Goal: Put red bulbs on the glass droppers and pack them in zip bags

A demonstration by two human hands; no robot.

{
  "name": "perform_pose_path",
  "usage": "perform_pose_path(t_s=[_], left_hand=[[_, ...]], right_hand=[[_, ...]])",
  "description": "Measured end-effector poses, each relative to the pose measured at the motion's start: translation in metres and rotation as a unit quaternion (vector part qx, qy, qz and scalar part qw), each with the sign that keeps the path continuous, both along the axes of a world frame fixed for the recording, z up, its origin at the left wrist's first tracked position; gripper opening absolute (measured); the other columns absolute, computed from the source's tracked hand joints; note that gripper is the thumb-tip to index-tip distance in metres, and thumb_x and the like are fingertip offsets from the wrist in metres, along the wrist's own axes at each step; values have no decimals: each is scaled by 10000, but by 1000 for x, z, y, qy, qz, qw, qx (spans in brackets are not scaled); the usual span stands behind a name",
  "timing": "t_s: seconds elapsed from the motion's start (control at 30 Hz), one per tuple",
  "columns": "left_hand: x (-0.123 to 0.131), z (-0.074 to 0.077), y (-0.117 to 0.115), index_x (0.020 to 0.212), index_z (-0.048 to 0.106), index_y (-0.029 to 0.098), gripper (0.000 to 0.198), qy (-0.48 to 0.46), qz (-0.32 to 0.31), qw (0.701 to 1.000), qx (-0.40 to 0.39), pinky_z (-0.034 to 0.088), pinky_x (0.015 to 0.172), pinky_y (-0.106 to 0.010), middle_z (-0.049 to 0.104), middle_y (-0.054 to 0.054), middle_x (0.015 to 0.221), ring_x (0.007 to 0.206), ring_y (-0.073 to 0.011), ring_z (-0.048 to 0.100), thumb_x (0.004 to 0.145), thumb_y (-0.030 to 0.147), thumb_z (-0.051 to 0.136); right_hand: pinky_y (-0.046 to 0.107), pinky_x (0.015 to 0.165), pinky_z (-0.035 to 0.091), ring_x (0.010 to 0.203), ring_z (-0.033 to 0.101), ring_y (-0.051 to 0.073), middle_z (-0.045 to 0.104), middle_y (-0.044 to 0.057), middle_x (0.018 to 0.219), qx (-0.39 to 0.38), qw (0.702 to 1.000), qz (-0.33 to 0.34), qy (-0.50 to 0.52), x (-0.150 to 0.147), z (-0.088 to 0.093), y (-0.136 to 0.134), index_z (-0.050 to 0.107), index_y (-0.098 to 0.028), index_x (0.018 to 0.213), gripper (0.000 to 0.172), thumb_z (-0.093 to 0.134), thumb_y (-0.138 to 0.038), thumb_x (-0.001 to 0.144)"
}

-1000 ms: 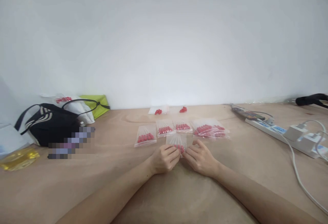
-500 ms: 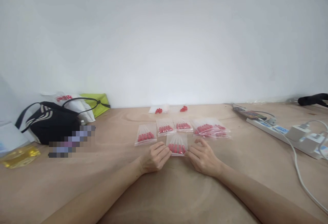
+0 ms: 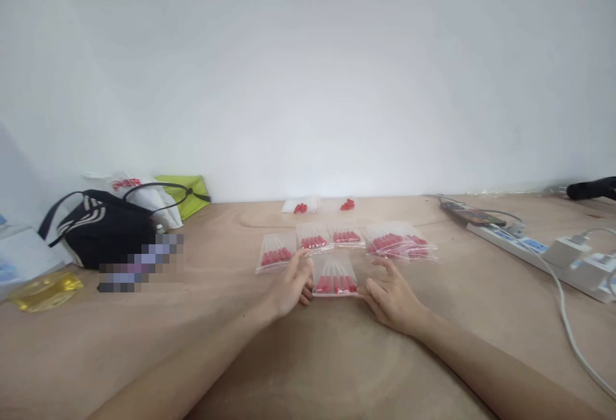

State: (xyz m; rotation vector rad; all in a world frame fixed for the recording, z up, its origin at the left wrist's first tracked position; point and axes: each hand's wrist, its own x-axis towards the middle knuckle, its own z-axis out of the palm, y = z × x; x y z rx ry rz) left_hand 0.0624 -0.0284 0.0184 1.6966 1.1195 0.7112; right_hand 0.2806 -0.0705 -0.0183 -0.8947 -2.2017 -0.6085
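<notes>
Between my hands a clear zip bag (image 3: pixel 335 274) lies flat, holding several thin pale sticks with red ends in a row. My left hand (image 3: pixel 289 286) is at the bag's left edge, its index finger and thumb apart and its other fingers bent. At the lower right corner, my right hand (image 3: pixel 394 297) pinches the bag's edge, with one finger raised and bent. Just beyond are similar filled bags: one on the left (image 3: pixel 276 252), two in the middle (image 3: pixel 314 238) (image 3: pixel 346 236), and an overlapping pile (image 3: pixel 389 242) on the right.
Two small groups of loose red pieces (image 3: pixel 301 208) (image 3: pixel 347 204) lie near the wall. A black bag (image 3: pixel 108 231), a green bag (image 3: pixel 192 195) and a yellow clear packet (image 3: pixel 48 292) are at left. On the right are a phone (image 3: pixel 471 212) and a power strip (image 3: pixel 520 240) with white cables.
My left hand has loosened from the bag's left side, and its fingers have spread and risen. The right hand stays at the right corner. The bag looks flatter and more fully in view.
</notes>
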Motion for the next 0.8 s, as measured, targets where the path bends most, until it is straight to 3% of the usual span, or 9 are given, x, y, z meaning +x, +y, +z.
perform_pose_path(t_s=[0.07,0.13,0.2,0.3,0.47,0.6,0.7,0.8], left_hand=[[7,-1,-5,1125,382,199,482,-77,61,986,-134,411,509,-206,510,39,647,495,-83,508,772,515,466],[10,-5,-8,990,484,163,446,-123,96,975,-157,406,542,-189,530,25,701,528,-68,506,649,384,666],[8,-7,-7,904,535,138,395,-145,116,976,-118,410,570,-182,556,5,750,573,-71,517,574,232,731],[5,2,11,921,555,141,288,-130,136,981,-42,436,586,-190,584,-29,857,614,-82,549,649,137,649],[28,23,81,1081,486,120,401,-25,158,986,37,461,564,-190,603,-46,817,578,-85,579,695,24,537],[52,17,124,1032,525,79,399,60,163,981,84,475,605,-251,620,-63,744,656,-164,612,641,20,576],[48,12,128,979,567,86,385,124,162,967,152,439,778,-338,625,-108,868,877,-253,583,601,77,638],[20,12,114,962,596,116,291,166,135,950,226,301,953,-375,570,-122,1064,1099,-273,442,679,181,602]], right_hand=[[354,877,277,438,396,68,510,-67,515,-43,999,26,2,-4,2,-2,432,-180,672,220,330,-117,856],[337,860,289,543,486,86,565,-42,597,-106,993,49,-1,-7,6,-5,468,-184,745,151,370,-177,860],[327,833,302,698,537,115,607,-10,717,-172,984,55,0,-7,11,-7,494,-193,862,86,429,-247,845],[325,795,313,800,536,143,618,17,821,-222,974,40,14,-2,14,-7,493,-201,959,151,457,-270,829],[305,736,325,765,528,138,609,18,797,-210,977,24,9,3,11,-3,514,-199,905,107,436,-220,834],[294,715,329,767,526,137,608,21,793,-206,978,30,14,2,11,-4,517,-196,894,111,423,-195,835],[292,697,332,747,520,136,606,22,783,-208,978,30,17,3,12,-4,520,-192,869,109,416,-191,836],[292,688,335,749,519,138,602,24,780,-214,976,33,12,5,11,-3,527,-190,848,111,417,-195,835]])
